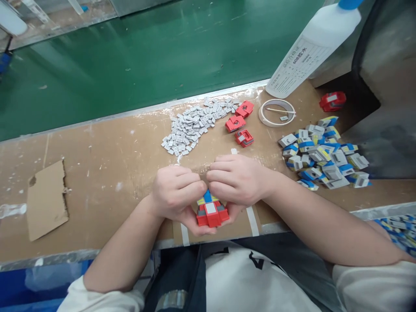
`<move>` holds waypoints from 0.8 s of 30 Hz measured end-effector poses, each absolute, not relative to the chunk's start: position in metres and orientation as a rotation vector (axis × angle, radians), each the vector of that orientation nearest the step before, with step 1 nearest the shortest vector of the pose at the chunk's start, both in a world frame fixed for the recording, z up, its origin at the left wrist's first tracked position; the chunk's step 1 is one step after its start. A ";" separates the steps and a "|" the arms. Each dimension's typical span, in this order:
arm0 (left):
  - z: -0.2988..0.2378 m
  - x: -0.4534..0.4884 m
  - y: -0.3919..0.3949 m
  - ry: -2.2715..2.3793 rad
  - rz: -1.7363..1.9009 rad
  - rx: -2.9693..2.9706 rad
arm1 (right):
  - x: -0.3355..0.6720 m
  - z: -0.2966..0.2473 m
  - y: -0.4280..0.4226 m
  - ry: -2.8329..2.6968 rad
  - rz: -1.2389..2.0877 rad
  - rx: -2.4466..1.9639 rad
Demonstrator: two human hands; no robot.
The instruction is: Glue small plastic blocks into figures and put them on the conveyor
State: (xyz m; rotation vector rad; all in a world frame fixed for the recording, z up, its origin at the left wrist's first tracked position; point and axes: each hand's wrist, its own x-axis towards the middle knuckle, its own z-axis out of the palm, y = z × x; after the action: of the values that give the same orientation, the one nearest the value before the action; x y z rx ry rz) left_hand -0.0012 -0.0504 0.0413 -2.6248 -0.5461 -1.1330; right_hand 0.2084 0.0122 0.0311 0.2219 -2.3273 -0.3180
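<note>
Between both hands, close to the bench's front edge, is a red plastic toy part point(212, 215) with a pale square on its face. A blue, yellow and grey piece point(207, 197) sits against its upper end, partly covered by my fingers. My left hand point(178, 193) is closed round the left side, its thumb low beside the red part. From the right, my right hand point(235, 182) grips with curled fingers, and its thumb is mostly hidden behind the red part. Whether the two pieces are fully joined, I cannot tell.
Beyond my hands lie a heap of small grey pieces point(191, 125) and several red parts point(235, 123). A white ring point(277, 113) holds a thin stick. To the right are piled blue-and-grey parts point(325, 156) and a tall white bottle point(308, 56). Torn cardboard point(47, 201) lies left.
</note>
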 end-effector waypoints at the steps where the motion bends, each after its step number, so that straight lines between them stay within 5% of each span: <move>1: 0.041 -0.001 -0.051 -0.539 -1.139 -2.632 | 0.208 0.030 0.012 -2.326 -0.301 0.232; 15: 0.035 -0.009 -0.036 -0.628 -1.086 -2.605 | 0.218 0.034 0.030 -2.298 -0.434 0.089; 24: 0.024 -0.016 -0.027 -1.090 -1.523 -3.133 | 0.213 0.029 0.030 -2.092 -0.526 -0.219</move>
State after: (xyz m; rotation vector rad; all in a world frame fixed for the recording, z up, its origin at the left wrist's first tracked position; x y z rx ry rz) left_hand -0.0161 -0.0273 0.0239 -3.1332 -1.0901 -1.5228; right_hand 0.2131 0.0303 0.0291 -0.2193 -2.0920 -0.5260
